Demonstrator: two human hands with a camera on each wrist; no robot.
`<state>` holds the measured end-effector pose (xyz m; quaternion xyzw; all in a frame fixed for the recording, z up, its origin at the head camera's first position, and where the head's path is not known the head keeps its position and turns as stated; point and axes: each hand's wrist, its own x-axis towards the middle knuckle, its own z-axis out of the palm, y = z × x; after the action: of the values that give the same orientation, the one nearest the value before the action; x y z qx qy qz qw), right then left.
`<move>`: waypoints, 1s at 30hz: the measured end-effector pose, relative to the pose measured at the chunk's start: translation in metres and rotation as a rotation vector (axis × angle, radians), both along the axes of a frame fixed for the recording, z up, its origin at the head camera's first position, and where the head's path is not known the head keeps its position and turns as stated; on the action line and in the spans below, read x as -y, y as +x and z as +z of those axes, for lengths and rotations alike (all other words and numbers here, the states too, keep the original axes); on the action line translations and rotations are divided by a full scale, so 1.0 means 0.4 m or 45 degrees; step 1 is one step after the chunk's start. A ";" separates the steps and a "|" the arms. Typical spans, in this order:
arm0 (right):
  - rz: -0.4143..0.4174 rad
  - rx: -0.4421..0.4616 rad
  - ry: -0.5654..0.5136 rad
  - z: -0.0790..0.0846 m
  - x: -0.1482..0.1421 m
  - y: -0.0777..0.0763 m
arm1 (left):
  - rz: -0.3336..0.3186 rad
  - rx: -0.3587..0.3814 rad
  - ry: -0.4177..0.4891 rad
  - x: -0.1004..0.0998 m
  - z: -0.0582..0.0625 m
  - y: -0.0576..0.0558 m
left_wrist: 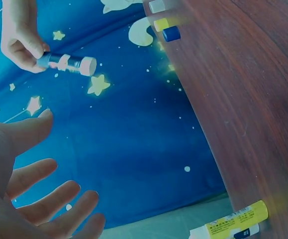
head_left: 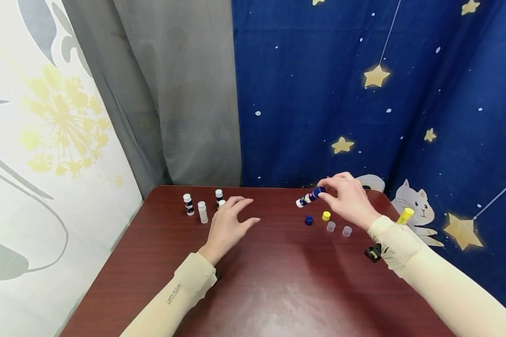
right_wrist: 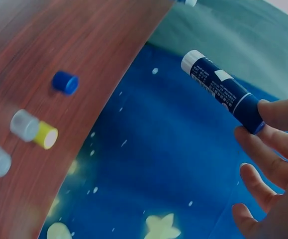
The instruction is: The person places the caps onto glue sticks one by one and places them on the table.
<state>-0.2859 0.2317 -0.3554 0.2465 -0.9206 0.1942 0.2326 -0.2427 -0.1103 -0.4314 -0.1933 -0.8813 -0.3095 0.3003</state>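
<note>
My right hand (head_left: 349,199) pinches a dark blue glue stick (head_left: 310,197) by its blue end, above the back right of the table. Its white end points left, tilted down in the head view; the right wrist view shows the printed label of the same glue stick (right_wrist: 222,88). My left hand (head_left: 229,224) holds nothing, its fingers spread and loosely bent. Close to it stand a blue-and-white tube (head_left: 188,205), a whitish tube (head_left: 203,212) and another dark tube (head_left: 219,198). A further white-topped tube (head_left: 221,203) is mostly hidden by that hand.
Below the right hand lie a blue cap (head_left: 308,220), a yellow cap (head_left: 326,216) and two clear caps, one clear cap (head_left: 347,231) furthest right. Behind the right wrist a yellow tube (head_left: 405,216) shows partly. Curtains hang behind the brown table (head_left: 270,281).
</note>
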 end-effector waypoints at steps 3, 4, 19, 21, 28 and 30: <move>-0.050 0.040 -0.002 -0.003 -0.032 0.000 | 0.008 0.013 0.000 0.004 -0.004 0.002; -0.063 0.051 -0.002 -0.004 -0.041 0.001 | 0.009 0.019 0.003 0.006 -0.005 0.003; -0.136 -0.013 0.053 -0.014 -0.156 -0.015 | 0.015 0.060 0.016 0.031 -0.019 0.006; -0.148 0.009 0.054 -0.016 -0.169 -0.019 | 0.011 0.058 0.022 0.033 -0.020 0.006; -0.183 0.057 0.120 -0.018 -0.215 -0.031 | 0.005 0.062 0.031 0.038 -0.025 0.002; -0.192 0.071 0.133 -0.019 -0.229 -0.031 | 0.001 0.063 0.037 0.039 -0.024 0.001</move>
<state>-0.2983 0.3233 -0.3629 0.1827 -0.9515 0.1344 0.2077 -0.2422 -0.1261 -0.4408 -0.1809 -0.8840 -0.3268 0.2812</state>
